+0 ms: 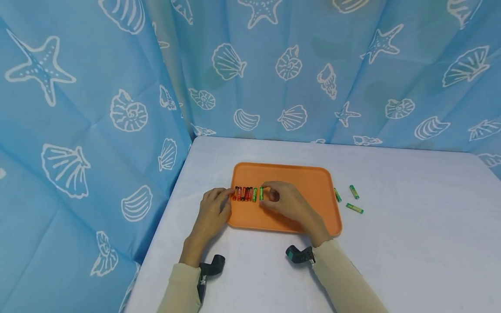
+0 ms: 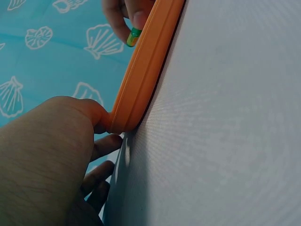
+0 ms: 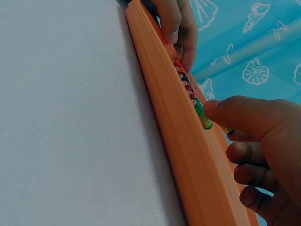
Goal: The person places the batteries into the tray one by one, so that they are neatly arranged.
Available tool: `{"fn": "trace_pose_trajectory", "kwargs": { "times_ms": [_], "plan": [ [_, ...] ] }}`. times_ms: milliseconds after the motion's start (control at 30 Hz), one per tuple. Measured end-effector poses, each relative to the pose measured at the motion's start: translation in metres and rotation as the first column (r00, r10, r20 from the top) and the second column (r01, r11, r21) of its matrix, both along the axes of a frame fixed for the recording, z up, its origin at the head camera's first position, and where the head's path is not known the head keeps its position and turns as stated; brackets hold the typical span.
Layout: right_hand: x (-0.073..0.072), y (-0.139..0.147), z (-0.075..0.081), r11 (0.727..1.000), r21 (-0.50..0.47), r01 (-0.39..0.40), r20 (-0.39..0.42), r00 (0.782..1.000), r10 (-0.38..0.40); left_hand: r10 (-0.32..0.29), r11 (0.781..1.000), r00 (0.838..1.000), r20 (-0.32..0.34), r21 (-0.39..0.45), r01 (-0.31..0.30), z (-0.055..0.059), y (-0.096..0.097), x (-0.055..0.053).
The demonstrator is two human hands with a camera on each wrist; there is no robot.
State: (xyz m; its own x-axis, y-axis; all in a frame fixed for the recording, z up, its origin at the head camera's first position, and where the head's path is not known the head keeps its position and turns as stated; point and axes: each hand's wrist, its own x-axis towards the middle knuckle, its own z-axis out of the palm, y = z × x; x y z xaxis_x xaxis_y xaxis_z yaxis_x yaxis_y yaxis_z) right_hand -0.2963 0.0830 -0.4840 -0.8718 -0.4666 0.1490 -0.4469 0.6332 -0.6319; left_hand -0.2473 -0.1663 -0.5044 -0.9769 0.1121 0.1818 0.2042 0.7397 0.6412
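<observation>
An orange tray (image 1: 297,174) holds a side-by-side row of small batteries. Several red batteries (image 1: 242,194) make up its left part, and a green battery (image 1: 255,194) stands at their right end. My right hand (image 1: 287,202) pinches another green battery (image 1: 261,194) between thumb and finger, a small gap from the row. In the left wrist view, that green battery (image 2: 134,36) shows between the fingertips above the tray rim. My left hand (image 1: 211,213) is at the tray's left edge, its extended index finger touching the row's left end and its thumb against the rim (image 2: 123,117).
To the right of the tray, on the white table (image 1: 411,226), are a green battery (image 1: 338,194) close by the rim and two more, one upright in view (image 1: 354,191) and one lying crosswise (image 1: 354,208). A blue shell-patterned curtain (image 1: 270,87) borders the table behind and at left.
</observation>
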Motion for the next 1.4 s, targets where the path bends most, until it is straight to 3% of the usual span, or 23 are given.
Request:
{"fn": "trace_pose_trajectory", "kwargs": {
  "times_ms": [400,633,933,1133,1400],
  "plan": [
    [0.000,-0.003,0.000,0.998,0.059,-0.006,0.007,1.000,0.006,0.008,1.000,1.000,0.006,0.001,-0.008,-0.001,0.005,0.000],
    [-0.002,-0.003,-0.001,0.997,0.074,0.025,-0.016,1.000,-0.024,-0.012,1.000,0.999,-0.033,-0.007,0.012,0.002,0.007,-0.002],
    [-0.002,0.000,-0.005,0.995,0.090,0.043,-0.009,0.999,-0.043,-0.012,1.000,1.000,-0.016,-0.011,0.012,0.000,0.009,-0.001],
    [0.005,0.014,0.006,0.997,0.061,0.045,-0.018,0.999,-0.044,-0.007,1.000,1.000,-0.027,-0.002,0.007,-0.001,0.007,0.002],
    [0.017,0.049,0.022,0.989,0.107,0.104,-0.094,0.991,-0.094,-0.006,1.000,0.999,-0.034,-0.002,0.006,0.000,0.000,0.001]
  ]
}}
